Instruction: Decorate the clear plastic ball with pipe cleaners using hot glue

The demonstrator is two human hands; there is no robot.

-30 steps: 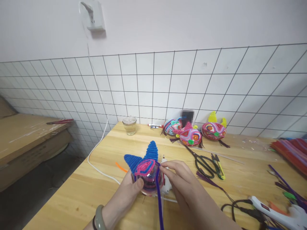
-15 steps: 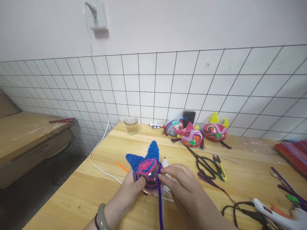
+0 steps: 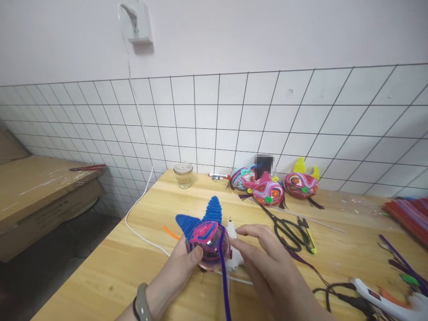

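Note:
My left hand (image 3: 187,261) is closed around a clear ball-shaped ornament (image 3: 210,249), its thumb on the front. Two blue fuzzy ears (image 3: 213,209) stick up from the ornament, and a pink-and-blue looped eye patch (image 3: 204,232) sits below them. A purple pipe cleaner (image 3: 224,272) runs down over its right side, the long end hanging free toward me. My right hand (image 3: 264,258) is just right of the ornament, fingers apart and holding nothing. Behind that hand's fingertips lies a white glue gun (image 3: 235,254), partly hidden by the ornament.
Three finished colourful ornaments (image 3: 267,191) stand near the tiled wall. Black scissors (image 3: 287,232) and yellow-handled snips (image 3: 309,236) lie right of centre. A lidded glass cup (image 3: 183,174) is at the back left. A white power strip (image 3: 377,292) with cables and red pipe cleaners (image 3: 408,223) lie at right.
My right hand has let go of the purple pipe cleaner and moved slightly right, its fingers spreading. The left hand and ornament stay in place.

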